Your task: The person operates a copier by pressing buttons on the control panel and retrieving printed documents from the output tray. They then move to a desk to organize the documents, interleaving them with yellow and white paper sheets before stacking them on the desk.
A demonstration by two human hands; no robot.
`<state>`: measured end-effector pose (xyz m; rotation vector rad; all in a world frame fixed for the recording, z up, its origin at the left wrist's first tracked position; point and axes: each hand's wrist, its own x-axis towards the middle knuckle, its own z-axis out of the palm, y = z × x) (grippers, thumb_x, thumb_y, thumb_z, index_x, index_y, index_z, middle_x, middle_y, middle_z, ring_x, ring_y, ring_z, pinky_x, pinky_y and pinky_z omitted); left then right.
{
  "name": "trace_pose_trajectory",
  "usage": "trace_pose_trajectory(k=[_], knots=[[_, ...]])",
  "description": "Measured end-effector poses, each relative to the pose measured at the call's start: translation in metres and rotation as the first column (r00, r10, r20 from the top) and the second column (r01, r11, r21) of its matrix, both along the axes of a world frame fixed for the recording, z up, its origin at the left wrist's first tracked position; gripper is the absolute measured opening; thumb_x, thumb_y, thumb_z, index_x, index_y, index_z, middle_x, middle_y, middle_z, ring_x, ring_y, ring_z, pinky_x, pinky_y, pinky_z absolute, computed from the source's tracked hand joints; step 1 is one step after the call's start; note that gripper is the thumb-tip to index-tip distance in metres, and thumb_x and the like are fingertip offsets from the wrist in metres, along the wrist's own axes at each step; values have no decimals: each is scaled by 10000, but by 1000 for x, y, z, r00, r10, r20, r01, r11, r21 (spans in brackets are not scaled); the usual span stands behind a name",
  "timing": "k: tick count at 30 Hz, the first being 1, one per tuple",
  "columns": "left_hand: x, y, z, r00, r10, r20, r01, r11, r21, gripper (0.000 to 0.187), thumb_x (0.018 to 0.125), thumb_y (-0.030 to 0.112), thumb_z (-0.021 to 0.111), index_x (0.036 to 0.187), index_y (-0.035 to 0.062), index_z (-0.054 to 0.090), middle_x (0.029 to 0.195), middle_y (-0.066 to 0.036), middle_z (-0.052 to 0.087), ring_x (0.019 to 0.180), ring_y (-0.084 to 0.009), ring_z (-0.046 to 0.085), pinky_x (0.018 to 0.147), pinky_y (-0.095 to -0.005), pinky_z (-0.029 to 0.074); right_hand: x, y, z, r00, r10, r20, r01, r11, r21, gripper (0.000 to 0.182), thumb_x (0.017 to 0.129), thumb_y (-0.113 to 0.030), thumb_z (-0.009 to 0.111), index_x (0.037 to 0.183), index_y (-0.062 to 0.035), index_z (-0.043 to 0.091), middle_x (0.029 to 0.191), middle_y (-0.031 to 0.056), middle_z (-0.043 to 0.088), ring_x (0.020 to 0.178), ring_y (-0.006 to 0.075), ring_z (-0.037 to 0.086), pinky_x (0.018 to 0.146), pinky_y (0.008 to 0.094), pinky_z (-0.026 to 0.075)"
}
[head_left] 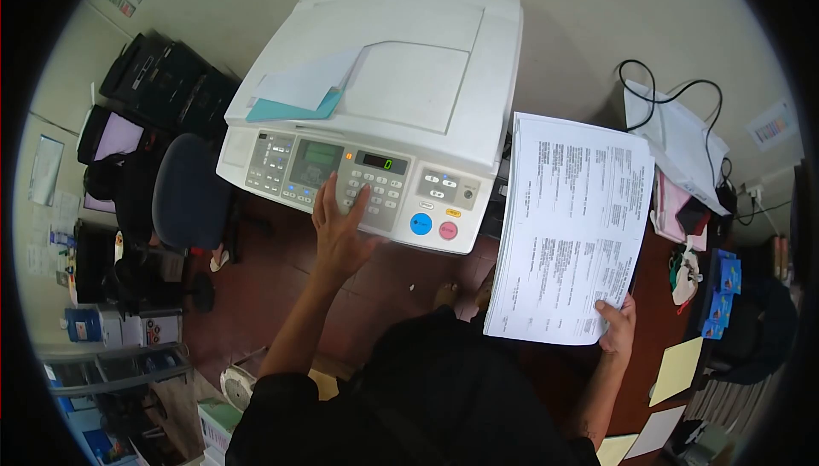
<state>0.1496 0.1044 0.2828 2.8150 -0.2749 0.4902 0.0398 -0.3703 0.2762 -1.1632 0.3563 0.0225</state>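
A white copier (409, 74) with a wide control panel (398, 197) stands in front of me. My left hand (341, 231) is over the panel, fingers apart, with a fingertip right at the number keypad and the others near the small green screen (320, 155). The display above the keys reads a green 0. My right hand (616, 325) grips a stack of printed sheets (567, 227) by its lower right corner, thumb on top and fingers underneath. The stack is to the right of the copier, its print turned sideways.
On the copier lid lie a white sheet and a teal one (294, 106). A dark red table (657, 295) at the right carries papers, a black cable (717, 99) and a cloth. An office chair (192, 193) and a seated person (132, 189) are at the left.
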Motion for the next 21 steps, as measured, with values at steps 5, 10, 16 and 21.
trace_pose_trajectory(k=[5, 10, 16, 21], knots=[[-1, 3, -1, 999, -9, -32, 9, 1000, -14, 911, 541, 284, 910, 1363, 131, 548, 1527, -275, 186, 1381, -471, 215, 1118, -554, 227, -6, -8, -4, 1000, -24, -7, 23, 999, -31, 427, 743, 35, 657, 1163, 84, 595, 1089, 173, 699, 906, 232, 699, 849, 348, 543], [-1, 0, 0, 1000, -4, -31, 4, 1000, -17, 918, 545, 273, 910, 1372, 132, 538, 1528, -276, 184, 1380, -475, 211, 1116, -558, 223, -15, -10, -4, 1000, -19, -22, 18, 1000, -19, 410, 745, 58, 647, 1152, 82, 605, 1093, 180, 698, 919, 233, 698, 866, 355, 535], [-1, 0, 1, 1000, -11, -27, 11, 1000, -24, 920, 543, 270, 913, 1373, 137, 539, 1525, -274, 189, 1380, -475, 212, 1112, -556, 229, -23, -10, -8, 999, -44, -28, 43, 999, -18, 401, 748, 55, 652, 1145, 82, 608, 1093, 182, 698, 915, 233, 698, 866, 356, 535], [0, -2, 3, 1000, -6, 0, 6, 1000, -19, 959, 479, 293, 937, 1349, 140, 564, 1517, -275, 211, 1379, -467, 235, 1111, -552, 246, -25, -6, -3, 999, -42, -24, 42, 999, -5, 395, 754, 53, 660, 1145, 78, 610, 1090, 178, 699, 904, 227, 699, 855, 358, 541]])
